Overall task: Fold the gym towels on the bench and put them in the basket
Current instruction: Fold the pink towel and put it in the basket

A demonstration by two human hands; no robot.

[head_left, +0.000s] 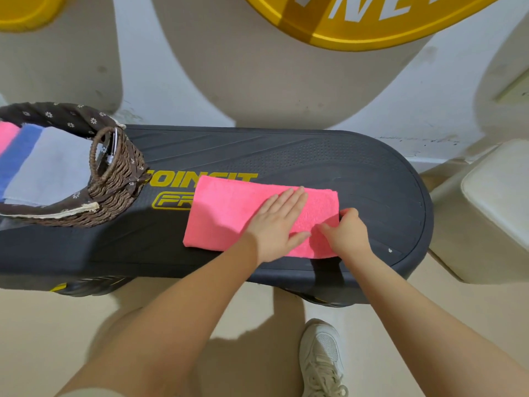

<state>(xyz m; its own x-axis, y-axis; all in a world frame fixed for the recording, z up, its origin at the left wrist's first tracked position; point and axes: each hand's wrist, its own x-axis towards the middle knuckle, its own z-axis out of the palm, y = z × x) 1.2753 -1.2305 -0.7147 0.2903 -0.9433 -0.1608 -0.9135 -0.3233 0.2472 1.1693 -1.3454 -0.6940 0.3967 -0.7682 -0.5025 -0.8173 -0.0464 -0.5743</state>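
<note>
A pink towel, folded into a rectangle, lies flat on the black bench with yellow lettering. My left hand presses flat on the towel's middle with straight fingers. My right hand pinches the towel's right edge with curled fingers. At the bench's left end stands a brown wicker basket with a dark flowered lining. Inside it lie folded towels: a light grey one, a blue one and a pink one.
A cream padded stool stands right of the bench. Behind the bench is a white and beige wall with a yellow sign. My legs and a white sneaker are on the beige floor in front.
</note>
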